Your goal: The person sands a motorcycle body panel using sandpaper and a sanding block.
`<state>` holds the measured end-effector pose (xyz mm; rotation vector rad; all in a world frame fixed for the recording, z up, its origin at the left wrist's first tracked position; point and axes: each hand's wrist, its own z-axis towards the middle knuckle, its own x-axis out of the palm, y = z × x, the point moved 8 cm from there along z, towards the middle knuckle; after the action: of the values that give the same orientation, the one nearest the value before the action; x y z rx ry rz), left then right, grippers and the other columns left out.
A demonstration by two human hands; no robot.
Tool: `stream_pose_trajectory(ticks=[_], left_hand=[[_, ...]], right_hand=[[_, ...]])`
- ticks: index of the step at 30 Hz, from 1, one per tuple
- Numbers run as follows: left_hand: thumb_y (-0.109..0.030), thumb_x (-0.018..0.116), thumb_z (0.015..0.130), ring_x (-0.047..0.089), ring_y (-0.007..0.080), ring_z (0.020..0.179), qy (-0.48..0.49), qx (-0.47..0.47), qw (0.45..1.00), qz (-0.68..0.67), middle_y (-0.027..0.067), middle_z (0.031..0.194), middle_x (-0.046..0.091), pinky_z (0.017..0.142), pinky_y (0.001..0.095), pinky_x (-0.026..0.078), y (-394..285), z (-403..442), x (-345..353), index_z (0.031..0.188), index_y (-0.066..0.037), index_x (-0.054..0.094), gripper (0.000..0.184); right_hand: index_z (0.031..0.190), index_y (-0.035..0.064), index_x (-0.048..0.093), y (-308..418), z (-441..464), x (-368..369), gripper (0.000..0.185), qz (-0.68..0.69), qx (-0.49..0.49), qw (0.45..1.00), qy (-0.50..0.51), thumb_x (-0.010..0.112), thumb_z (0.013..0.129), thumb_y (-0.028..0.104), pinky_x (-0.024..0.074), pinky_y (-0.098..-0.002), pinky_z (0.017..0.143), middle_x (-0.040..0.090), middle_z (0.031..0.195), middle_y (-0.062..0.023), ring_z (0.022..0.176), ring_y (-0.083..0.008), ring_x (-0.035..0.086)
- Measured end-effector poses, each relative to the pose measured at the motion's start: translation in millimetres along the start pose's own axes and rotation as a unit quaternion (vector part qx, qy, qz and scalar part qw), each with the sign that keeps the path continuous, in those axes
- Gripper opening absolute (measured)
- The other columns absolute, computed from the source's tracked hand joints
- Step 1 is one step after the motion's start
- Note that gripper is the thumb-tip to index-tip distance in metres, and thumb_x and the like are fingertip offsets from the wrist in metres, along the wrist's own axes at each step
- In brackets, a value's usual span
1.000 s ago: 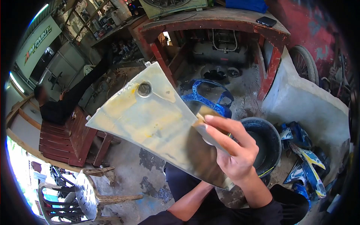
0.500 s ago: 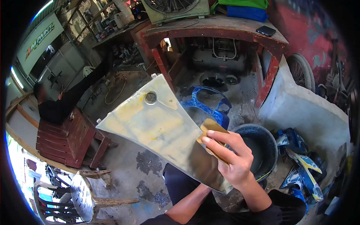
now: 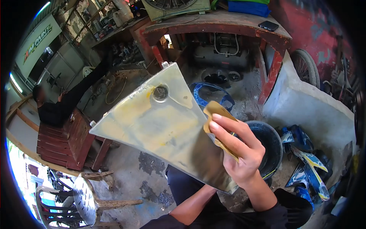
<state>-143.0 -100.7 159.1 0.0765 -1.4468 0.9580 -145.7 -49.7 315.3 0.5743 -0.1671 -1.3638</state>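
Observation:
A grey-beige fairing panel (image 3: 148, 118) with yellowish patches and a round hole near its upper end is tilted up in front of me. My left hand (image 3: 209, 191) reaches behind its lower end and holds it up; those fingers are hidden by the panel. Between the fingers and thumb of my right hand (image 3: 244, 152) is a folded piece of tan sandpaper (image 3: 221, 131), close to the panel's right edge. Whether the sandpaper touches the panel I cannot tell.
Behind my right hand stands a dark bucket (image 3: 268, 145). Blue and white fairing parts (image 3: 309, 168) lie at right, another blue part (image 3: 213, 95) ahead. A red wooden table (image 3: 217, 28) bears a phone (image 3: 268, 25). A person (image 3: 57, 107) sits on a bench (image 3: 66, 141); a chair (image 3: 84, 198) stands lower left.
The fairing panel has risen a little and shows its face more squarely. My right hand with the sandpaper has shifted slightly right, and the sandpaper is turned more edge-on.

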Motion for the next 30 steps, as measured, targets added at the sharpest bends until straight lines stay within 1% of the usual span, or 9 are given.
stream_pose_trajectory(ticks=[4,6,12,13,17,21,26,28,30], left_hand=[[-0.046,0.047,0.096,0.050,0.0164,0.089,-0.001,0.011,1.000,-0.008,0.0051,0.097,0.051,0.080,0.0305,0.042,-5,3,2,0.105,-0.007,0.053,0.040],[-0.046,0.047,0.096,0.050,0.0164,0.089,-0.006,0.021,1.000,-0.011,0.0051,0.096,0.051,0.080,0.0305,0.042,-8,5,0,0.105,-0.007,0.053,0.040],[-0.046,0.047,0.096,0.050,0.0165,0.088,-0.004,0.013,1.000,-0.015,0.0051,0.095,0.051,0.079,0.0305,0.042,-5,4,4,0.104,-0.007,0.053,0.040],[-0.046,0.047,0.096,0.050,0.0165,0.088,-0.002,0.014,1.000,-0.017,0.0051,0.095,0.051,0.079,0.0305,0.042,-6,4,6,0.104,-0.007,0.053,0.040],[-0.047,0.048,0.096,0.050,0.0165,0.087,-0.001,0.027,0.999,-0.025,0.0051,0.095,0.051,0.079,0.0306,0.042,-12,9,9,0.103,-0.007,0.053,0.041],[-0.047,0.048,0.095,0.050,0.0166,0.087,-0.004,0.028,0.999,-0.024,0.0051,0.094,0.051,0.078,0.0306,0.042,-13,5,9,0.103,-0.007,0.053,0.041],[-0.047,0.048,0.095,0.050,0.0166,0.086,0.001,0.025,0.999,-0.033,0.0052,0.093,0.051,0.078,0.0306,0.042,-12,5,15,0.102,-0.007,0.053,0.041],[-0.047,0.048,0.095,0.050,0.0167,0.086,-0.002,0.031,0.999,-0.037,0.0052,0.093,0.051,0.078,0.0307,0.042,-14,5,15,0.102,-0.007,0.053,0.041],[-0.048,0.048,0.095,0.050,0.0167,0.086,-0.007,0.035,0.999,-0.040,0.0052,0.093,0.051,0.078,0.0307,0.042,-14,3,12,0.102,-0.007,0.053,0.041]], right_hand=[[0.107,-0.0020,0.073,-3,-13,11,0.028,0.035,0.000,0.999,0.040,0.069,0.079,-0.002,0.0529,-0.0345,0.085,0.069,0.115,-0.0217,0.094,-0.0313,0.070],[0.116,0.0047,0.072,-11,-33,15,0.044,0.056,0.012,0.997,0.048,0.073,0.072,-0.001,0.0505,-0.0356,0.086,0.067,0.122,-0.0199,0.103,-0.0301,0.069],[0.116,-0.0011,0.070,-3,1,16,0.037,0.085,-0.005,0.994,0.062,0.069,0.079,-0.002,0.0513,-0.0356,0.086,0.065,0.123,-0.0249,0.097,-0.0317,0.068],[0.124,0.0069,0.068,-6,-3,20,0.051,0.099,0.015,0.992,0.076,0.072,0.073,-0.003,0.0476,-0.0358,0.090,0.062,0.131,-0.0193,0.114,-0.0317,0.064],[0.124,0.0053,0.068,-20,-38,23,0.052,0.114,0.042,0.989,0.079,0.068,0.074,-0.008,0.0482,-0.0378,0.098,0.062,0.131,-0.0199,0.113,-0.0328,0.065],[0.120,-0.0036,0.067,-8,-13,17,0.040,0.128,0.035,0.989,0.063,0.062,0.081,-0.010,0.0537,-0.0344,0.091,0.064,0.122,-0.0276,0.106,-0.0342,0.069],[0.119,-0.0021,0.068,-3,-19,18,0.040,0.124,0.038,0.988,0.084,0.062,0.081,-0.010,0.0530,-0.0341,0.093,0.063,0.124,-0.0272,0.107,-0.0333,0.068],[0.125,0.0039,0.067,-15,-41,21,0.056,0.137,0.065,0.984,0.095,0.063,0.072,-0.015,0.0512,-0.0375,0.098,0.057,0.135,-0.0243,0.116,-0.0353,0.064],[0.125,0.0040,0.067,-15,-40,21,0.056,0.132,0.066,0.984,0.097,0.063,0.072,-0.015,0.0508,-0.0382,0.099,0.057,0.135,-0.0248,0.116,-0.0355,0.064]])
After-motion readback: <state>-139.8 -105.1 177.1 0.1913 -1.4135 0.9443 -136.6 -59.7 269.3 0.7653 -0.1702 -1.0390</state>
